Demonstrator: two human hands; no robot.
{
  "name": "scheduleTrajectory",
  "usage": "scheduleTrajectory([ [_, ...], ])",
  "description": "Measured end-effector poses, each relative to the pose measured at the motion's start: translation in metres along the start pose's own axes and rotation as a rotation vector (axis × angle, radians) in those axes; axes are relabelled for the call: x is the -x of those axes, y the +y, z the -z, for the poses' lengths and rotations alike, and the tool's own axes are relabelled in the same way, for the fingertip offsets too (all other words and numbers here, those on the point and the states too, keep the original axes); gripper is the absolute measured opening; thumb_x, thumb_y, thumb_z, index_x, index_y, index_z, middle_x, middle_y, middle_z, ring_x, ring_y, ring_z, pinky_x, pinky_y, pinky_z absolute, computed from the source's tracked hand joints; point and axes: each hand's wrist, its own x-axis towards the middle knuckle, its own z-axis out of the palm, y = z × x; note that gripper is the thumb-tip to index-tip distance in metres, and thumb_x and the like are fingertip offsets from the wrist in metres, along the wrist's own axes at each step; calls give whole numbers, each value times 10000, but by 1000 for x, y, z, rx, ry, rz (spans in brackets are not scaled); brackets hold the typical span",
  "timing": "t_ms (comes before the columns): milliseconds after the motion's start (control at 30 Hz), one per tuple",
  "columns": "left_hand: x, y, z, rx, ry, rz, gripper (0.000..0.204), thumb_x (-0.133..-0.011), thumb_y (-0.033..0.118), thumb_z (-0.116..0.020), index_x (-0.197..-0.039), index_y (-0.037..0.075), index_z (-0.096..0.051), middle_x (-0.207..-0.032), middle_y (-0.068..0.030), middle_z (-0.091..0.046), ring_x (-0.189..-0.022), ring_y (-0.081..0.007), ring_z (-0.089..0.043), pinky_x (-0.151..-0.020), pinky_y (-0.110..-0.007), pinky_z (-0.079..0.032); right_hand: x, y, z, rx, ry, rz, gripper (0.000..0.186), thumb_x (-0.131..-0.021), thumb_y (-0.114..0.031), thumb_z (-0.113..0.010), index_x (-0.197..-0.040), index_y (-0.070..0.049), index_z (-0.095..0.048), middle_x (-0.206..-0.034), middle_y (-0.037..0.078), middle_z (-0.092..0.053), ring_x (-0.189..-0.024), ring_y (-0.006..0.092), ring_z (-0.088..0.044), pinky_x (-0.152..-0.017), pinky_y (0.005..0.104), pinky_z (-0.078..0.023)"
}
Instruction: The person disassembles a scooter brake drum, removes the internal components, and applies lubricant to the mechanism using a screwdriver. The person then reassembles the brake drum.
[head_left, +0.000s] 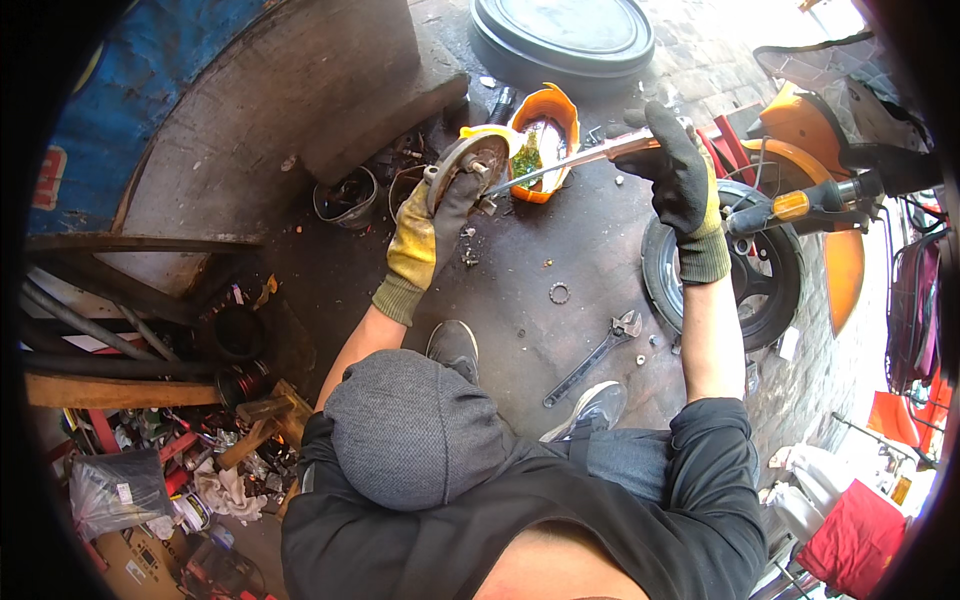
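Observation:
My left hand (pixel 437 225), in a yellow and dark glove, grips a round, worn metal plate (pixel 470 160) that looks like a brake plate, with a stub near its middle. My right hand (pixel 682 170), gloved the same way, is closed around the handle end of a long screwdriver (pixel 572 161). The shaft slants down to the left, and its tip meets or lies very near the plate's lower edge; I cannot tell if it touches. Just behind the plate stands a cut-open orange container (pixel 562 110) with dark liquid and something green inside.
An adjustable wrench (pixel 590 362) and a metal ring (pixel 559 293) lie on the floor before my feet. A wheel with its tyre (pixel 780 310) lies at right, beside orange vehicle panels (pixel 845 280). A dark bucket (pixel 345 213) stands left, a large black round lid (pixel 565 35) far off.

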Motion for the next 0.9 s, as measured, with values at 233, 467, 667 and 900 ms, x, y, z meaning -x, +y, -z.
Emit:
scheduleTrajectory([
  [233,0,-1,0,-31,0,-36,534,-1032,491,-769,-1384,102,-671,-1030,21,-734,-813,-40,-660,-634,-198,-453,0,2,0,-17,10,-10,612,-1040,130,-484,-1603,-109,-494,-1516,165,-601,-1266,340,-717,-1028,462,-663],
  [467,1,0,1,-44,-1,5,540,-1031,500,-767,-1393,109,-675,-1026,24,-731,-793,-42,-647,-629,-200,-450,-1,5,-2,-167,72,-140,487,-1121,-6,-506,-1591,-133,-523,-1504,144,-607,-1265,331,-717,-1021,456,-670],
  [667,0,-1,1,-44,-1,-10,555,-1015,539,-771,-1346,108,-659,-985,11,-736,-757,-43,-619,-620,-203,-449,-3,-4,-6,-72,57,-138,439,-1143,-88,-510,-1578,-135,-538,-1492,145,-609,-1256,322,-721,-1024,464,-665],
  [900,-1,-2,3,-71,-8,-35,543,-1016,549,-764,-1303,102,-652,-969,4,-739,-744,-39,-603,-622,-204,-455,-2,-11,-3,-169,48,-58,520,-1092,56,-502,-1584,-112,-513,-1488,158,-600,-1272,335,-711,-1034,454,-659],
])
